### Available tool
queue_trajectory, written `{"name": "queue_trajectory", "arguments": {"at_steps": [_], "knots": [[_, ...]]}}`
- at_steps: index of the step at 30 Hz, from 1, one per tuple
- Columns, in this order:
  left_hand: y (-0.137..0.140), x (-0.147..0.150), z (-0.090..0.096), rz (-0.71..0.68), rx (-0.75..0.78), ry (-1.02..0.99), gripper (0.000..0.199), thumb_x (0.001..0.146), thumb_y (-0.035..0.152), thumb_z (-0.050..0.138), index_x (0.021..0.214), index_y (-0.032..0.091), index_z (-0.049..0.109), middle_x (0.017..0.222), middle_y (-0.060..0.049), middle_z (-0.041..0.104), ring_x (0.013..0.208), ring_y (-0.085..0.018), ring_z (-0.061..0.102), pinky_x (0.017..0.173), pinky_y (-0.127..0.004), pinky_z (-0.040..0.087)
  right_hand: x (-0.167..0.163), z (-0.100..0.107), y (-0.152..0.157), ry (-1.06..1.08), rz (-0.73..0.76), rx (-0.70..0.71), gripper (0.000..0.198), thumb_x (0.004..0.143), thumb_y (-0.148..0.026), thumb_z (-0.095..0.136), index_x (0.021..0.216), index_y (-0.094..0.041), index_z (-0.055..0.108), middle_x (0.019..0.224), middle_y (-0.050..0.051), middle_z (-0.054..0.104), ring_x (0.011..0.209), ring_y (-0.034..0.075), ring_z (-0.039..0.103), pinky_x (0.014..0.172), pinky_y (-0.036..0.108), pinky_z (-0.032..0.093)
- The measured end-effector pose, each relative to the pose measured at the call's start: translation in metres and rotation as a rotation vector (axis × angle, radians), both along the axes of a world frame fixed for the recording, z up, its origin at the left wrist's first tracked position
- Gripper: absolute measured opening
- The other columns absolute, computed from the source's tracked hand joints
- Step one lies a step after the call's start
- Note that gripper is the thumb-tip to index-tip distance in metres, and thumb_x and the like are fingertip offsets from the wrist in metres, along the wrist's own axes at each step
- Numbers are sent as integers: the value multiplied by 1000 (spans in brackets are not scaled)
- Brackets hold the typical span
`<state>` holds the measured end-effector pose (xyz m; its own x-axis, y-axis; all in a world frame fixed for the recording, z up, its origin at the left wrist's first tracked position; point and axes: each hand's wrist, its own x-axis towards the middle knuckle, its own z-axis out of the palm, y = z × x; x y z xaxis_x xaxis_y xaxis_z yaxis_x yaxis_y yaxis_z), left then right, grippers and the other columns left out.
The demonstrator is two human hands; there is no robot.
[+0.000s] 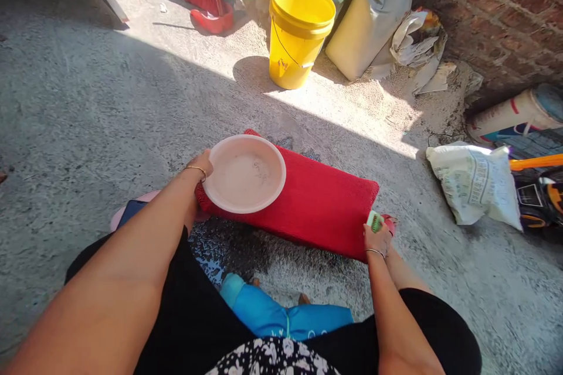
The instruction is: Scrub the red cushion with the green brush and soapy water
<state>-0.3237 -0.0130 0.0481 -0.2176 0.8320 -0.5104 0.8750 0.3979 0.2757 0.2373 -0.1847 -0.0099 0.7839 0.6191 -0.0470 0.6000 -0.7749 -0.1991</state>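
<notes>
My left hand (202, 165) grips the rim of a shallow pinkish-white basin (237, 176), which sits over the left end of a red cloth-covered bench or board (321, 205). A few dark specks show on the basin's bottom. At the right end of the red cloth, my right hand (378, 239) is closed round a small pale-green scrubbing brush (375, 221). The brush is beside the cloth's edge; whether it touches the cloth I cannot tell. What supports the cloth is hidden beneath it.
Wet concrete (237, 246) lies below the cloth, near a blue garment (281, 310). A yellow bucket (290, 53) stands ahead, with a red dustpan (215, 20) to its left and a full sack (365, 23) to its right. A white bag (477, 181) lies at right.
</notes>
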Motion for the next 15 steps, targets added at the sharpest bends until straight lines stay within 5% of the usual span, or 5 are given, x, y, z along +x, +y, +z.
{"name": "queue_trajectory", "arguments": {"at_steps": [6, 9, 12, 15], "knots": [[-1, 3, 3, -28, -87, 73, 60, 81, 15, 54, 139, 14, 40, 126, -20, 61, 113, -28, 60, 89, -38, 46, -168, -23, 21, -45, 731, -33, 60, 81, -41, 60, 137, -23, 51, 107, 11, 58, 95, 25, 51, 86, 36, 40], [0, 3, 5, -49, -107, 95, 63, 81, 17, 54, 141, 15, 37, 127, -20, 60, 111, -28, 61, 88, -37, 47, -223, -37, 18, -77, 1100, -88, 62, 82, -40, 62, 140, -24, 49, 108, 11, 55, 94, 24, 48, 84, 35, 38], [1, 3, 6, -64, -120, 114, 64, 82, 18, 55, 143, 16, 35, 128, -20, 60, 111, -30, 61, 88, -38, 48, -215, -44, 12, -122, 1097, -102, 61, 84, -40, 60, 142, -25, 47, 108, 12, 54, 93, 24, 47, 82, 35, 38], [2, 3, 7, -71, -128, 123, 64, 81, 18, 55, 142, 16, 35, 129, -19, 59, 114, -30, 59, 90, -39, 48, -153, -42, -2, -106, 816, -114, 62, 84, -41, 59, 142, -24, 46, 109, 11, 54, 95, 24, 50, 84, 36, 39]]}}
